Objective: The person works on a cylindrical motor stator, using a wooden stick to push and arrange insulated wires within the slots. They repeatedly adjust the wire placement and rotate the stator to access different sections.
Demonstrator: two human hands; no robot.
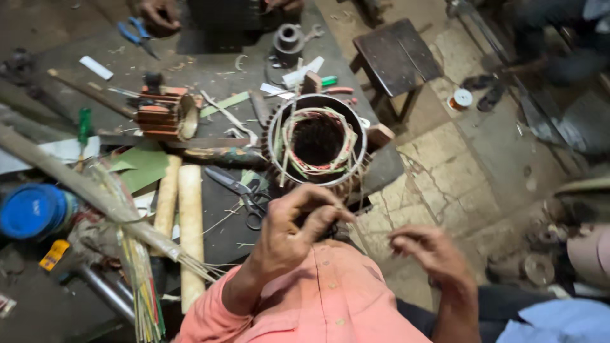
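At the bench's right edge: a motor stator stands on end, its bore facing up, near the front corner.
Windings: coils already sit round the inside, laced with pale and coloured sleeving; several loose ends hang over the rim toward the person, so tying and trimming look unfinished.
Left hand: fingers pinched narrowly on a thin wire just below the stator.
Right hand: off the bench edge, fingertips closed on the same wire, pulling it taut, I judge.
Scissors: lying unused beside the stator.
Sleeving bundle: at the front left, well apart.
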